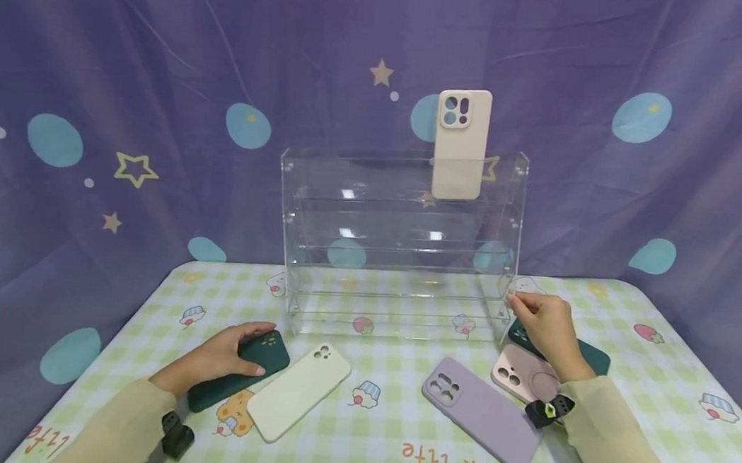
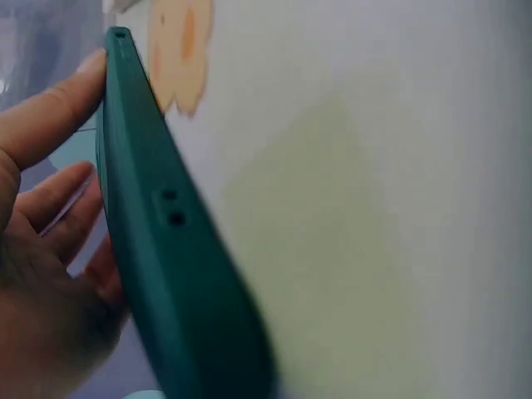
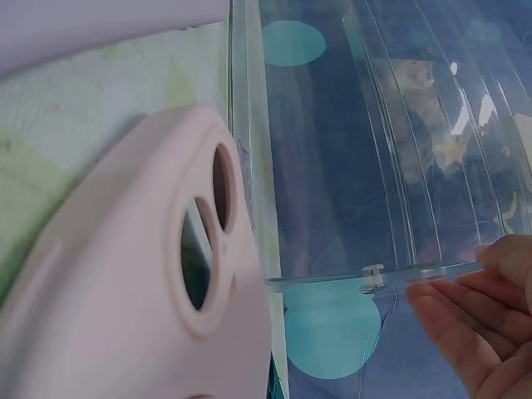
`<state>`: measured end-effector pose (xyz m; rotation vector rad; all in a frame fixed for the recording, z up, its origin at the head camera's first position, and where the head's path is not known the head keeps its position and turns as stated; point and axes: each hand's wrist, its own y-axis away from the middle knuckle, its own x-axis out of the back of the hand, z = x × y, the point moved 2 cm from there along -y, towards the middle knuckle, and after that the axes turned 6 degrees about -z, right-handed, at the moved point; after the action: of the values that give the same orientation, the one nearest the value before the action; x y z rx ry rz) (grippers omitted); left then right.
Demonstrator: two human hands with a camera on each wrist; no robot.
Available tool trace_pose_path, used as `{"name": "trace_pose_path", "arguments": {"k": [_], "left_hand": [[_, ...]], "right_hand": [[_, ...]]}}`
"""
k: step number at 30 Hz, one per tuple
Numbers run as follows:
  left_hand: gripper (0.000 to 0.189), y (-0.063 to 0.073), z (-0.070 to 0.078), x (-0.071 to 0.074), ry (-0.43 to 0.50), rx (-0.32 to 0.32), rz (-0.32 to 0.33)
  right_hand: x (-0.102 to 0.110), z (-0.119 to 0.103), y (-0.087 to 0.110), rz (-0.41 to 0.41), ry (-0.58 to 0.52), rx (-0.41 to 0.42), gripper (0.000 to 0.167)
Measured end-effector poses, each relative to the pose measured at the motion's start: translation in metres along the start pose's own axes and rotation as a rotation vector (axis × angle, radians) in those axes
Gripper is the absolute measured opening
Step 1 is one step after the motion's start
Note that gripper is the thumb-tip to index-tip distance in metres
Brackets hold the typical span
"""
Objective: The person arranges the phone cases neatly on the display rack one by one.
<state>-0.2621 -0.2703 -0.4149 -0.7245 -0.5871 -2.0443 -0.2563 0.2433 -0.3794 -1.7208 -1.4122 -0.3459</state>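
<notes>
- One green case (image 1: 272,353) is under the left hand (image 1: 226,354), on the left of the worktop (image 1: 648,390); whether any edge of it is raised, I cannot tell.
- The left thumb lies at its near edge and the other fingers at its far edge, spread only about the case's width, so the hand appears to grip it from above.
- The right hand (image 1: 549,334) pinches the side edge of the clear stand (image 1: 398,251), thumb and fingers close together with the panel between them; it holds no case.
- On the stand's top tier, towards the right, one white case (image 1: 460,152) stands upright, camera holes at the top.
- Just beside the green case lies a cream case (image 1: 300,393); near the right arm are a purple case (image 1: 487,419), a pink case (image 1: 525,372) and a second green case (image 1: 589,355).
- I judge the step in hand to be picking up the left green case while the other hand steadies the stand.
- Lifting it would call for a firm hold on both long edges and clearance over the cream case; standing it on a tier would call for tilting it upright.
</notes>
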Motion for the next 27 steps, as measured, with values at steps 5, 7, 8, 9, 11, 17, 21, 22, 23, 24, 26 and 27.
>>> {"name": "trace_pose_path", "arguments": {"k": [5,7,8,9,11,17,21,22,23,24,26,27], "left_hand": [[0.082,-0.004,0.006,0.006,-0.073,-0.014,0.007],[0.079,-0.005,0.007,0.009,-0.090,-0.006,0.014],[0.077,-0.006,0.007,0.010,-0.097,-0.005,0.017],[0.074,-0.007,0.007,0.012,-0.099,-0.005,0.019],[0.065,-0.007,0.006,0.015,-0.093,-0.016,0.019],[0.042,-0.004,0.009,0.024,0.022,0.015,0.006],[0.036,0.000,0.015,0.032,0.100,0.062,-0.061],[0.036,0.001,0.016,0.033,0.101,0.068,-0.077],[0.036,0.001,0.016,0.034,0.103,0.075,-0.090],[0.035,0.001,0.017,0.035,0.102,0.080,-0.100],[0.036,0.001,0.017,0.036,0.107,0.087,-0.108],[0.037,0.001,0.018,0.037,0.111,0.088,-0.107]], "right_hand": [[0.000,-0.001,0.000,0.003,-0.006,0.000,0.021],[0.000,-0.001,0.000,0.003,-0.007,0.001,0.021],[0.000,0.000,0.000,0.002,-0.006,0.001,0.021],[-0.001,0.000,0.000,0.002,-0.004,0.001,0.021],[0.000,0.000,0.001,0.000,-0.005,-0.004,0.022],[-0.001,0.001,0.002,-0.004,-0.016,-0.007,0.022],[-0.001,0.001,0.002,-0.006,-0.013,-0.010,0.022],[-0.001,0.001,0.001,-0.006,-0.009,-0.012,0.022],[-0.001,0.001,0.001,-0.005,-0.007,-0.012,0.022],[-0.001,0.001,0.001,-0.006,-0.004,-0.012,0.022],[-0.001,0.001,0.000,-0.005,0.001,-0.010,0.022],[-0.001,0.001,0.000,-0.003,0.002,-0.009,0.021]]}}
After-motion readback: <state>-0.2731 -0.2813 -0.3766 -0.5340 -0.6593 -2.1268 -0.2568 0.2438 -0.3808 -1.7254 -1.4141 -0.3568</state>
